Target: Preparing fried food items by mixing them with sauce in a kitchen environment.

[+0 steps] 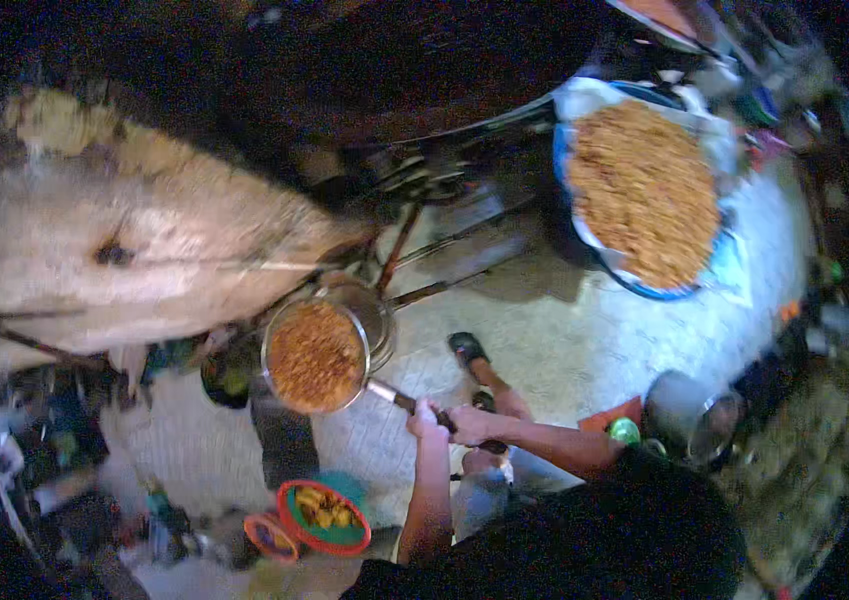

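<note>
Both hands are closed around the handle (394, 395) of a large round strainer or pan. My left hand (428, 420) grips it closer to the bowl, and my right hand (473, 424) is just behind, toward the handle's end. The round metal bowl (357, 322) is heaped with reddish-brown crumbly food (317, 356), perhaps fried. It overlaps a round metal container (385, 330) in view; whether they touch, I cannot tell. The picture is blurred, so the mesh or base of the bowl is hidden.
A big blue tub (657, 292), lined with plastic, holds a heap of golden-brown food (642, 195). A very large dark round vessel (424, 82) lies ahead. A red-rimmed basket (364, 538) with yellowish pieces stands lower left. A metal pot (676, 412) sits right.
</note>
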Tool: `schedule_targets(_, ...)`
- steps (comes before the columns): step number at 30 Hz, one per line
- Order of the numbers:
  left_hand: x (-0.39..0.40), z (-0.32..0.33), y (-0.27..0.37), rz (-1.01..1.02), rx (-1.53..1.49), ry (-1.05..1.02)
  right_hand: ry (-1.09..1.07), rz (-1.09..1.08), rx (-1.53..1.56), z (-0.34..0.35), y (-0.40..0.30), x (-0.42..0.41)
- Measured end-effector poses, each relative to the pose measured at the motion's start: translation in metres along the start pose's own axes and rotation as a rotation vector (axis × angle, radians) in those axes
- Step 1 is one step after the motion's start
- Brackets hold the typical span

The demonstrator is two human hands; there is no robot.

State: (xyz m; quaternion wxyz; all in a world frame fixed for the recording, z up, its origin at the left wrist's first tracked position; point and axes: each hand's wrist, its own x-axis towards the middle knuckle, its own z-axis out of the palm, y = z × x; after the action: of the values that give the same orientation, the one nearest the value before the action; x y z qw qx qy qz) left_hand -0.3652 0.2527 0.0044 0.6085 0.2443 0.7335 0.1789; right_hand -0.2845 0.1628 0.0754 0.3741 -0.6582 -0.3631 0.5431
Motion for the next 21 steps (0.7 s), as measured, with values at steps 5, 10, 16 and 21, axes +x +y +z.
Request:
schedule_targets(5, -0.157, -0.035, 0.018, 0.148, 0.149, -0.433, 0.375, -0.262, -0.002, 0.012, -0.042, -0.133)
schedule_targets(10, -0.238, -0.093, 0.032, 0.103, 0.632, -1.005, 0.275, 0.025, 0.216, -0.018, -0.125, -0.294)
schedule_targets(16, -0.121, -0.109, -0.025, 0.997, 1.444, -1.102, 0.733, 0.325, 0.576, -0.048, -0.155, -0.394)
schedule_targets(21, 0.053, -0.132, -0.046, 1.18, 1.65, -0.776, 1.014, 0.291, 0.574, -0.105, -0.127, -0.395)
